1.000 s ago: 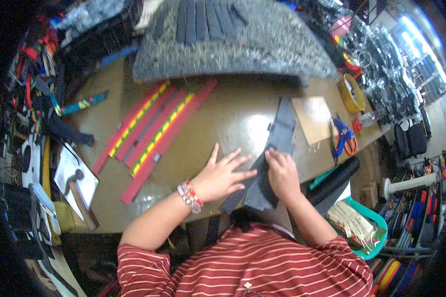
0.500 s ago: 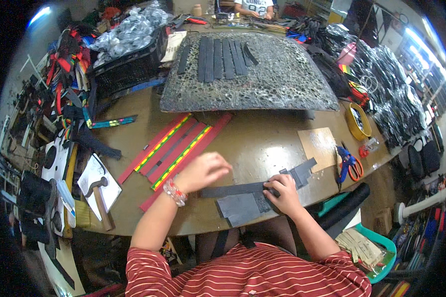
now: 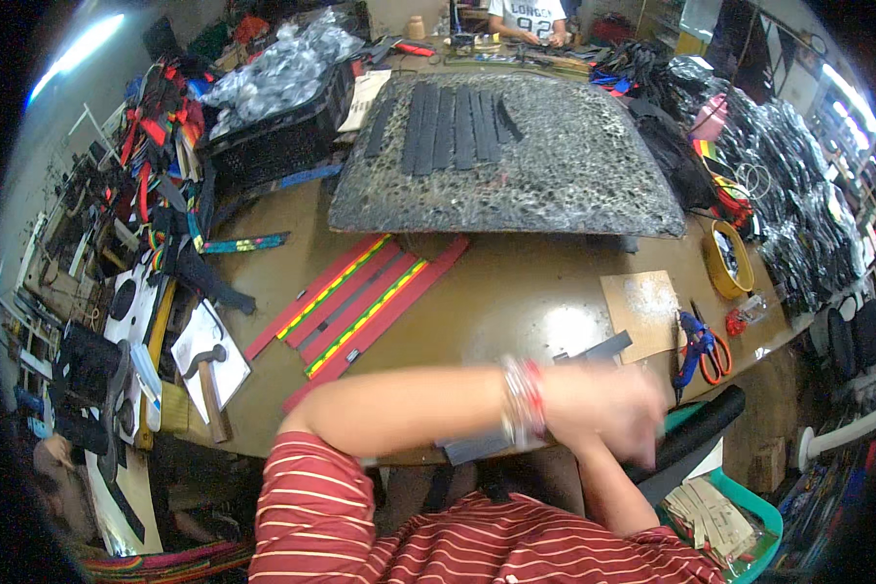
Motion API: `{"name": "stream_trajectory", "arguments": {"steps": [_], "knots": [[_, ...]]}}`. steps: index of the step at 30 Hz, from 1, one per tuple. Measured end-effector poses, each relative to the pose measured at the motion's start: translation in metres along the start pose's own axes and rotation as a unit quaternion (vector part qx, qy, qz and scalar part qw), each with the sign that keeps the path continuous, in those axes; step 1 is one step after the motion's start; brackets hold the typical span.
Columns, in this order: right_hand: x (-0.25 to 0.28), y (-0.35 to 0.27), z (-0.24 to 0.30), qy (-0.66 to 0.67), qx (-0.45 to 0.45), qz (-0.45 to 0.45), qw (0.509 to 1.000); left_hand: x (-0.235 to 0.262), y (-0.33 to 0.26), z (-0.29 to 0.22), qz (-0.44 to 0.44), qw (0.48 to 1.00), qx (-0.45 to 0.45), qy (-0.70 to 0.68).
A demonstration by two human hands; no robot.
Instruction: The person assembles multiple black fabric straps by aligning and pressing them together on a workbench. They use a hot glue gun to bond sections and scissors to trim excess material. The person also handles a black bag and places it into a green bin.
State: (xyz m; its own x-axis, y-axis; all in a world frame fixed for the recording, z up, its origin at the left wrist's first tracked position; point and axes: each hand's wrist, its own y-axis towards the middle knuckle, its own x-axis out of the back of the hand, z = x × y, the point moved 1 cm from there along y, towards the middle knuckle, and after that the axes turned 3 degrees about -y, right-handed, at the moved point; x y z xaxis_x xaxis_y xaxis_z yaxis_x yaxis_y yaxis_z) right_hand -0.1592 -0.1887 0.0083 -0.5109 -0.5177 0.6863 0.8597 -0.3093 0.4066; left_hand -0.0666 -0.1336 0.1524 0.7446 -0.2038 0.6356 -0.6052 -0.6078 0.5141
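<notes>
Both hands are at the near edge of the table (image 3: 496, 302), right of centre. The left arm lies across the body, so the left hand (image 3: 618, 407) sits over the right. The left hand is blurred; its fingers look partly curled, but I cannot tell how far open it is or whether it has hold of anything. The right hand is mostly hidden below it; only the right forearm (image 3: 621, 498) shows clearly. Its grip cannot be read.

Grey piece (image 3: 477, 448): on the table at the near edge, partly covered by the left forearm. A grey end (image 3: 608, 346) shows beyond the hands; whether the two join cannot be seen.

Judgement on method: the step looks like close handwork on the grey material. One hand should pin it flat while the other works, since a long flat piece would probably skew if pressed at one point only. The crossed arm hides the edges, so check their alignment with that arm clear. Keep the near end from slipping over the table edge.

Nearby: black roll (image 3: 703, 426) just beside the hands, low on the right. Scissors (image 3: 717, 356) and tan card (image 3: 640, 311) lie farther out. Red strips (image 3: 405, 297) and hammer (image 3: 214, 404) are well apart, leftward.
</notes>
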Motion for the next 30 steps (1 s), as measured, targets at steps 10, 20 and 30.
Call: {"name": "stream_trajectory", "arguments": {"steps": [10, 20, 30], "knots": [[0.005, 0.002, 0.002, 0.063, -0.001, -0.092, 0.994, 0.232, -0.233, 0.119, -0.317, 0.585, 0.583, 0.466], [0.007, -0.020, -0.001, 0.037, 0.009, -0.248, 0.968, 0.240, -0.212, 0.107, -0.560, 0.609, 0.492, 0.269], [0.047, 0.050, 0.027, 0.716, -0.135, 0.140, 0.670, 0.006, -0.095, -0.055, -0.072, 0.863, 0.092, 0.492]]}}
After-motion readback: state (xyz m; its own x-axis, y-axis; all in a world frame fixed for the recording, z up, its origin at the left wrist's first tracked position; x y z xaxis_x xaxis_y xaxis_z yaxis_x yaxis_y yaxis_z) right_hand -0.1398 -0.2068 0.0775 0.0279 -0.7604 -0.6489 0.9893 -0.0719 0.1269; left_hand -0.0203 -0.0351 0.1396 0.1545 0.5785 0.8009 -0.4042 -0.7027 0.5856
